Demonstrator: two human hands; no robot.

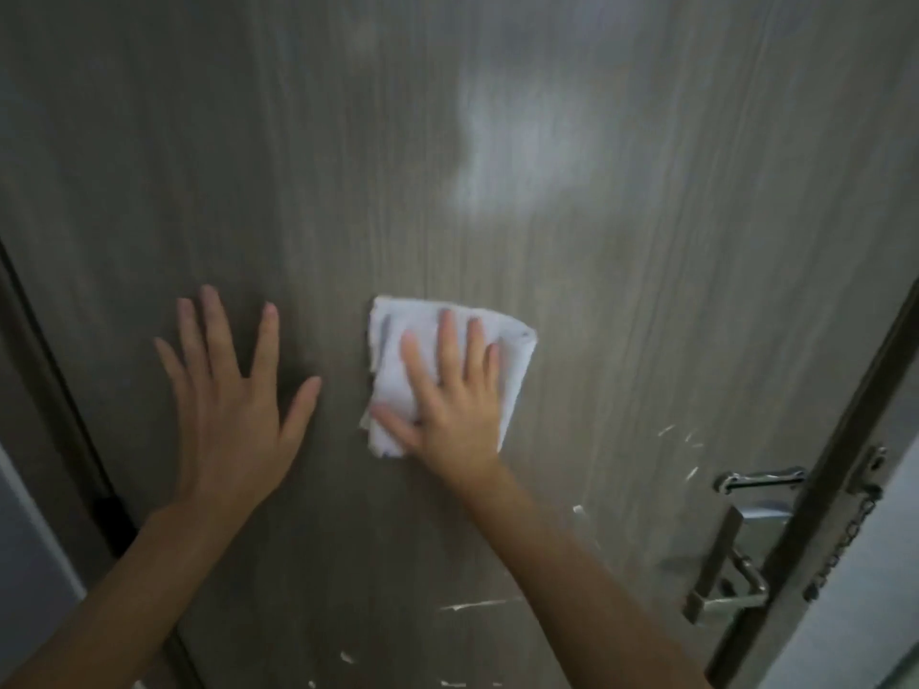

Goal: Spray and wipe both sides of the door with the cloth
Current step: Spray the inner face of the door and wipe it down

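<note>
A grey wood-grain door [497, 216] fills the view. My right hand [452, 400] presses a folded white cloth [512, 355] flat against the door at mid-height, fingers spread over it. My left hand [229, 395] lies flat on the bare door surface to the left of the cloth, fingers apart, holding nothing. A bright sheen marks the door above the cloth. No spray bottle is in view.
A metal lever handle [721, 569] and a latch [761, 477] with a chain [850, 534] sit at the door's right edge. White scuffs and flecks mark the lower door. The dark door frame [54, 390] runs down the left side.
</note>
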